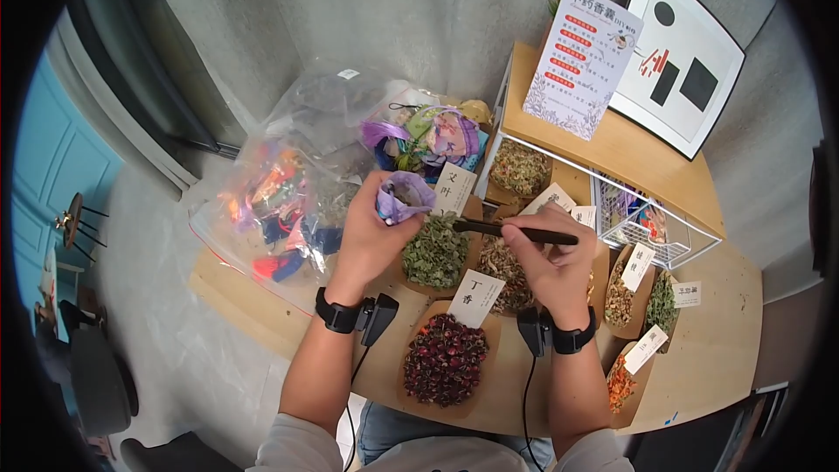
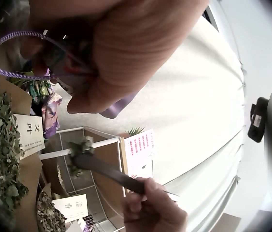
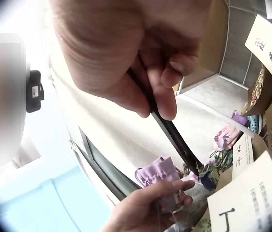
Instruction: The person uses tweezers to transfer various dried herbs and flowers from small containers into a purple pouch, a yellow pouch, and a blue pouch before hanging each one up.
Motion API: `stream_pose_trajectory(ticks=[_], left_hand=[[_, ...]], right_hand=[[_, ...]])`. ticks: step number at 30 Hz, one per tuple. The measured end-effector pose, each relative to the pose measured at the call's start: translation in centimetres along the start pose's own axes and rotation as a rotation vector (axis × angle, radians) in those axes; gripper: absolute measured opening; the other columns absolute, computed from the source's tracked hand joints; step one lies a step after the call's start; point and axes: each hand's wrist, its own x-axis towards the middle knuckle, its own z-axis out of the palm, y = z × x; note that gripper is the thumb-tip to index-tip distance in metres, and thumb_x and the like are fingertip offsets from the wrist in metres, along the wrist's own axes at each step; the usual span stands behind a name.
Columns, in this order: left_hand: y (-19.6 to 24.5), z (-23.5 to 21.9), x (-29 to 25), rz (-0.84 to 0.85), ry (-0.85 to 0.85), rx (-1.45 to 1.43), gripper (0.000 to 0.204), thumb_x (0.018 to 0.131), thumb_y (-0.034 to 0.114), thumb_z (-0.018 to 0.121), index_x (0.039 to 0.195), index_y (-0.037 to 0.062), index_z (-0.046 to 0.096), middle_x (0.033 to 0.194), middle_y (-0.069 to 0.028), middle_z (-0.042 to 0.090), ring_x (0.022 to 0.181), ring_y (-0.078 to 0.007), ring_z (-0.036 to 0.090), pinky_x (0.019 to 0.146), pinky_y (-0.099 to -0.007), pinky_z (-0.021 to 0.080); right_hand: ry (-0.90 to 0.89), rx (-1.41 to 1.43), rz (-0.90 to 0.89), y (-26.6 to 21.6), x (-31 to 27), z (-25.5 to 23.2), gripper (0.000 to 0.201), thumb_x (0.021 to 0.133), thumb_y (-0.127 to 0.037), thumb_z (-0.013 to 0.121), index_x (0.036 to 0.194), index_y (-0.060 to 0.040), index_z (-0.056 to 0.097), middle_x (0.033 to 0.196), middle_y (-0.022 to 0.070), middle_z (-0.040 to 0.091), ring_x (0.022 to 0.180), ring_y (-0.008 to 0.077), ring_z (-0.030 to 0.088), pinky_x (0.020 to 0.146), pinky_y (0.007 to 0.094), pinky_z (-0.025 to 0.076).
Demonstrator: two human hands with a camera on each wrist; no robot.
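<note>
Left grip: our left hand (image 1: 371,225) grasps the purple pouch (image 1: 405,196), open mouth up, above the tabletop (image 1: 703,363).
Right grip: our right hand (image 1: 555,267) pinches the dark utensil (image 1: 524,233).
Utensil tip: carries leaf bits (image 2: 81,151), near the pouch.
Near edge: we have the red-bud tray (image 1: 493,336) just inside.

A plastic bag (image 1: 275,179) is crowding the left of the surface (image 1: 699,385), and a wire rack (image 1: 648,246) is blocking the far right. A dark utensil (image 1: 552,236) is barring the gap right of the pouch (image 1: 406,197) — air above the near red buds (image 1: 444,360) is lying open.
</note>
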Motion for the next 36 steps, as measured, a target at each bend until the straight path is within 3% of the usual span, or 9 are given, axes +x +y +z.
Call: stream_pose_trajectory(ticks=[6,9,12,18,20,26,29,33,36], left_hand=[[-0.3,0.2,-0.2,0.024,-0.088,0.172,0.05,0.079,-0.002,0.085,0.123,0.0043,0.064,0.109,-0.0057,0.068,0.104,-0.0165,0.068,0.094,-0.0326,0.054],[0.5,0.7,-0.5,0.0,-0.169,0.142,0.05,0.079,-0.003,0.084,0.124,0.0041,0.063,0.111,-0.0058,0.067,0.106,-0.0177,0.068,0.096,-0.0326,0.054],[0.8,0.6,-0.4,0.021,-0.24,0.091,0.049,0.081,-0.003,0.087,0.123,0.0062,0.064,0.11,0.0008,0.069,0.103,-0.0086,0.065,0.092,-0.0277,0.053],[0.2,0.3,0.0,0.003,-0.104,-0.01,0.043,0.086,-0.004,0.083,0.123,0.0053,0.063,0.106,0.0019,0.07,0.1,-0.0077,0.065,0.092,-0.0277,0.053],[0.3,0.4,0.1,0.084,0.03,0.007,0.039,0.089,-0.005,0.08,0.122,0.0053,0.063,0.103,0.0021,0.07,0.093,-0.0071,0.065,0.085,-0.0266,0.054],[0.1,0.2,0.2,-0.018,0.043,-0.08,0.036,0.091,-0.004,0.079,0.122,0.0039,0.063,0.11,-0.0012,0.073,0.102,-0.0081,0.066,0.091,-0.0276,0.053],[0.2,0.3,0.1,-0.033,0.033,-0.105,0.036,0.091,-0.004,0.079,0.123,0.0039,0.063,0.11,-0.0012,0.073,0.102,-0.0081,0.066,0.091,-0.0274,0.053],[0.5,0.4,0.1,-0.032,0.032,-0.102,0.037,0.091,-0.004,0.079,0.123,0.0039,0.063,0.11,-0.0011,0.073,0.102,-0.0081,0.066,0.091,-0.0272,0.053],[0.3,0.5,0.2,0.04,0.026,-0.059,0.037,0.092,-0.004,0.079,0.124,0.0037,0.063,0.11,-0.001,0.073,0.102,-0.0082,0.066,0.091,-0.0272,0.053]], right_hand=[[0.146,0.214,0.003,-0.8,-0.3,0.0,0.016,0.088,0.005,0.086,0.103,0.0007,0.084,0.08,0.0055,0.073,0.072,0.0112,0.057,0.062,0.0267,0.042],[-0.002,0.119,-0.091,-1.4,-0.3,0.8,0.02,0.084,0.004,0.088,0.104,0.0006,0.084,0.087,0.0091,0.077,0.077,0.0178,0.064,0.069,0.0309,0.048],[-0.07,-0.014,-0.194,-1.4,0.0,1.6,0.021,0.084,0.003,0.088,0.105,-0.0001,0.084,0.09,0.011,0.078,0.079,0.0199,0.067,0.071,0.0308,0.05],[0.113,0.146,-0.02,-1.2,0.0,0.0,0.018,0.089,-0.001,0.088,0.107,-0.002,0.085,0.088,0.0049,0.076,0.077,0.0124,0.063,0.07,0.0266,0.048],[0.134,0.093,0.126,-0.9,0.0,-0.1,0.017,0.091,-0.003,0.087,0.107,-0.0009,0.084,0.088,0.0024,0.075,0.077,0.009,0.061,0.069,0.0252,0.047],[-0.181,-0.139,0.111,0.7,-0.4,2.0,0.019,0.083,-0.013,0.093,0.1,-0.0096,0.087,0.092,0.0127,0.078,0.078,0.0248,0.07,0.069,0.0347,0.055],[-0.247,-0.283,-0.09,1.0,-0.3,2.2,0.021,0.082,-0.019,0.093,0.1,-0.0109,0.087,0.088,0.0145,0.077,0.075,0.0315,0.07,0.07,0.0413,0.057],[-0.233,-0.386,0.026,0.6,0.0,0.8,0.021,0.081,-0.021,0.093,0.098,-0.01,0.087,0.085,0.0134,0.077,0.073,0.0306,0.07,0.068,0.0402,0.056],[-0.172,-0.23,0.151,1.2,0.1,0.3,0.021,0.081,-0.022,0.093,0.096,-0.0084,0.086,0.085,0.0135,0.078,0.072,0.0288,0.071,0.066,0.0392,0.055]])
